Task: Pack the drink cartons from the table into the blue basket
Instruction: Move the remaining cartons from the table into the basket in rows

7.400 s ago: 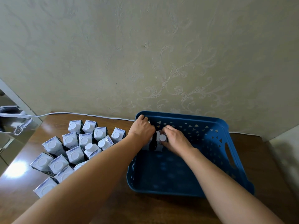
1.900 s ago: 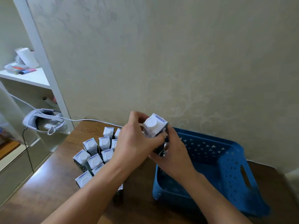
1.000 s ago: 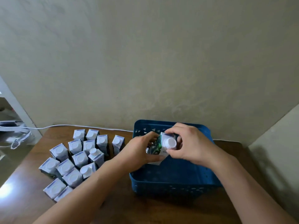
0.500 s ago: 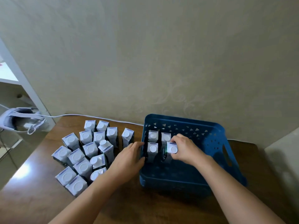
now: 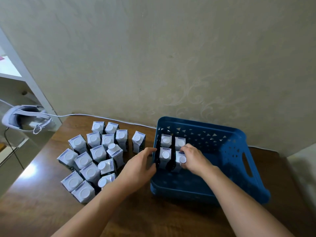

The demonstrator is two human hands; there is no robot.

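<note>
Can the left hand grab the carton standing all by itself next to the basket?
Probably yes. The left hand rests at the blue basket wall, right below the lone carton, and nothing stands between them.

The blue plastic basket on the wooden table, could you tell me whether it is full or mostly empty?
Mostly empty. The blue plastic basket holds four white-capped drink cartons upright in its far left corner; the remaining floor is bare.

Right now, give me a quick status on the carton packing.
Left hand on blue basket rim. Right hand gripping fourth carton inside. Many cartons on table. Nothing in the way.
</note>
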